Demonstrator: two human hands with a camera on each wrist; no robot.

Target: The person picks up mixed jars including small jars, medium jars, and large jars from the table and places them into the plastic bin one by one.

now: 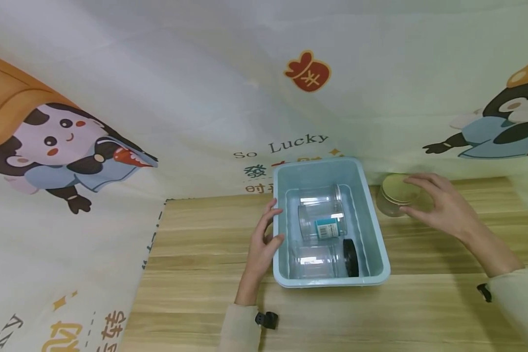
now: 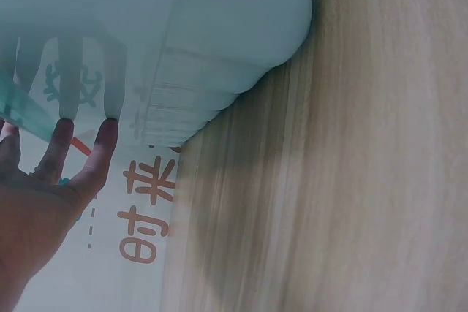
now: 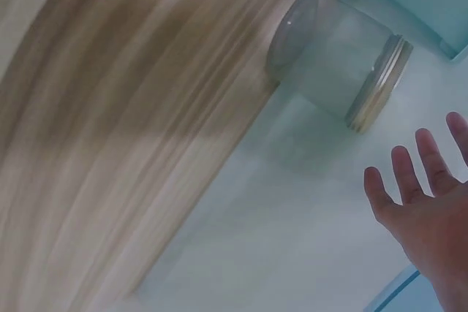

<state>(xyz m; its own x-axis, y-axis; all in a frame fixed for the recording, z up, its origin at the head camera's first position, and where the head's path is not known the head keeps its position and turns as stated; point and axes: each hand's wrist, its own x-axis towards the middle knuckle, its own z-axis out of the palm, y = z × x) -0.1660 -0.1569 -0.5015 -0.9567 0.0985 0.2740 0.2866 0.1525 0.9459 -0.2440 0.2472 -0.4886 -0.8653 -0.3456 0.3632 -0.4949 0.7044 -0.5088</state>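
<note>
A light blue plastic bin (image 1: pixel 375 234) holds several clear jars lying on their sides. One jar has a black lid (image 1: pixel 350 257), and another jar (image 1: pixel 308 222) bears a teal and white label. My left hand (image 1: pixel 262 243) is at the bin's left rim, its spread fingertips against the outer wall in the left wrist view. Right of the bin, a clear jar (image 3: pixel 329 52) with a gold lid (image 1: pixel 400 188) stands upright on the table. My right hand (image 1: pixel 444 203) reaches around the lid's right side, fingers and thumb apart; a gap shows between fingers and jar in the right wrist view.
The wood-grain table (image 1: pixel 202 254) runs back to a pale printed cloth (image 1: pixel 202 98) with cartoon figures and lettering. The bin's far end stands close to that cloth, as does the upright jar.
</note>
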